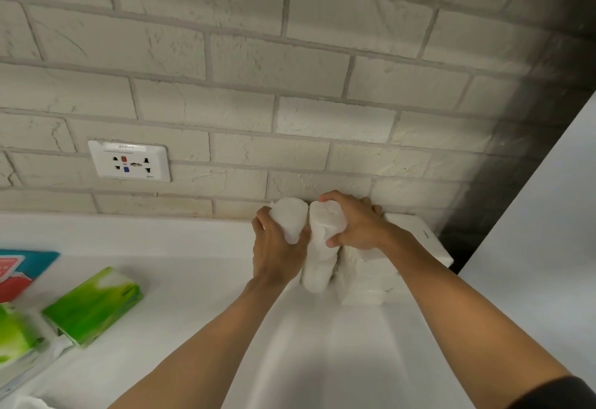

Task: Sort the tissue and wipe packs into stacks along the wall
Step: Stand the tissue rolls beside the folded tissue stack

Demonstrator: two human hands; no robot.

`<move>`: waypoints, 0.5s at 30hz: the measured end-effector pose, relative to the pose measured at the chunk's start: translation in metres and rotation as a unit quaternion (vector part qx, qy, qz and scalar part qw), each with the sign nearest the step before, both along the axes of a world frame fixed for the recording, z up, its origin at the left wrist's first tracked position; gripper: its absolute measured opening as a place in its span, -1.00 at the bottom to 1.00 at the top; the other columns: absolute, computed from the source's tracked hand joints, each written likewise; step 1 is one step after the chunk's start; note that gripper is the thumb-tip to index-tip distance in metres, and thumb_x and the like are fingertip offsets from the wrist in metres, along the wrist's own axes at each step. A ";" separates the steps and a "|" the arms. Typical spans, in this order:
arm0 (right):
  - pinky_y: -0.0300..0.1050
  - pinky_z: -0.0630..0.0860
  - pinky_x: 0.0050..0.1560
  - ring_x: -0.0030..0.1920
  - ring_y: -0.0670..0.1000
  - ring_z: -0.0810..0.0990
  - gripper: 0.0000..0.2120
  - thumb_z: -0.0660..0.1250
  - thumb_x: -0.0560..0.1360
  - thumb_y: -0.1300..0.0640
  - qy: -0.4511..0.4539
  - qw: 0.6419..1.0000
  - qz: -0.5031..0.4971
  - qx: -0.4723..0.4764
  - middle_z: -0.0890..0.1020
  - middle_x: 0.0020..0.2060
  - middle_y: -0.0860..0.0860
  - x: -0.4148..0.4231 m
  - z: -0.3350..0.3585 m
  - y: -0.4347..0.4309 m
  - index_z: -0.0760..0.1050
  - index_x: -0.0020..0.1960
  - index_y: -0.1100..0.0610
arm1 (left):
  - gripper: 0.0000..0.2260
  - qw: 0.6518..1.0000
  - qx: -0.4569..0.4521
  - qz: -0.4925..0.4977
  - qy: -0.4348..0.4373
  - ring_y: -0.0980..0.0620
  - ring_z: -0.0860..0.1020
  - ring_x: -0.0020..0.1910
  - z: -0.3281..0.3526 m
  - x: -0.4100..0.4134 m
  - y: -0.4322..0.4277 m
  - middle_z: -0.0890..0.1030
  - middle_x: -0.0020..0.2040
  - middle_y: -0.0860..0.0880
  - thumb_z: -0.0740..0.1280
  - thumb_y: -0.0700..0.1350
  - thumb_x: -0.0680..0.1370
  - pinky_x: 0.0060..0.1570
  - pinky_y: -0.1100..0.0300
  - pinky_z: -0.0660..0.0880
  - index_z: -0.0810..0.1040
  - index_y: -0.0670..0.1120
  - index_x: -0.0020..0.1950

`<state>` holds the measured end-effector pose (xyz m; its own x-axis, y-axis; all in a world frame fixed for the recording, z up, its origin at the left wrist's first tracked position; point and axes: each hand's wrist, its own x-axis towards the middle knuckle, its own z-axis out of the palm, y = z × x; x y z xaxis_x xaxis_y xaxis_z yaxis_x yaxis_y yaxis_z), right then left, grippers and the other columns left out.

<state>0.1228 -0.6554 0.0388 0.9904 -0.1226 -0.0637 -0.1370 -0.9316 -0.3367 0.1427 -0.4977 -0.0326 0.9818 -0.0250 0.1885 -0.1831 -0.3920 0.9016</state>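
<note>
At the back of a white counter (193,247), both hands work on white tissue packs at the foot of a pale brick wall (290,86). The left hand (274,247) grips one upright white pack (290,218), fingers curled round its side. The right hand (354,224) clasps a taller white pack (319,263) just beside it, thumb in front and fingers behind. The two packs touch each other. To their right, more white packs (364,286) stand against the taller one, though glare makes it hard to count them. A flat white pack (416,231) lies beyond them by the wall. Well apart on the counter's left lie a green pack (93,305), a second green pack (13,337) at the frame's edge, and a red-and-blue pack (22,266). A wall socket (129,161) sits above them.
</note>
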 end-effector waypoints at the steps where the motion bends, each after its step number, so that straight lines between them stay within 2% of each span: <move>1: 0.00 0.16 0.19 0.28 0.11 0.27 -0.22 0.55 0.32 0.02 0.001 1.000 -0.004 -0.003 0.39 0.30 -0.04 0.003 -0.002 -0.001 0.20 0.39 -0.28 | -0.30 1.000 -0.006 -0.008 0.012 -0.14 0.48 0.15 0.001 0.000 0.000 0.38 0.28 -0.08 0.49 0.10 0.40 0.03 0.00 0.49 0.19 -0.11 0.35; 7: 0.01 0.16 0.23 0.30 0.11 0.26 -0.17 0.54 0.33 0.03 0.006 1.000 -0.011 -0.004 0.38 0.34 -0.06 0.005 -0.007 -0.005 0.15 0.41 -0.33 | -0.31 0.995 -0.032 -0.054 0.074 -0.16 0.48 0.16 0.005 -0.001 -0.001 0.45 0.23 -0.11 0.44 0.05 0.41 0.13 -0.10 0.50 0.15 -0.10 0.38; 11: 0.06 0.11 0.35 0.42 0.13 0.19 -0.07 0.56 0.32 -0.01 0.001 1.000 -0.011 0.017 0.28 0.44 -0.06 -0.002 -0.006 -0.003 0.07 0.50 -0.28 | -0.32 0.993 -0.013 -0.070 0.089 -0.11 0.47 0.09 0.000 -0.003 -0.001 0.48 0.23 -0.13 0.42 -0.04 0.44 0.05 -0.02 0.50 0.10 -0.12 0.40; 13: 0.06 0.12 0.37 0.42 0.13 0.19 -0.07 0.57 0.31 0.00 -0.010 0.999 -0.012 0.042 0.28 0.42 -0.04 -0.005 -0.007 -0.001 0.10 0.50 -0.25 | -0.30 0.993 -0.013 -0.074 0.092 -0.07 0.44 0.08 0.000 -0.003 0.000 0.47 0.24 -0.12 0.44 -0.06 0.43 0.01 0.06 0.46 0.09 -0.13 0.41; 15: 0.07 0.15 0.39 0.42 0.12 0.20 -0.08 0.58 0.30 -0.01 -0.022 0.997 -0.012 0.068 0.29 0.41 -0.04 -0.008 -0.008 -0.002 0.14 0.50 -0.23 | -0.26 0.993 -0.012 -0.076 0.095 -0.11 0.45 0.14 0.000 -0.002 0.001 0.46 0.25 -0.11 0.47 -0.04 0.41 0.04 0.06 0.46 0.09 -0.14 0.41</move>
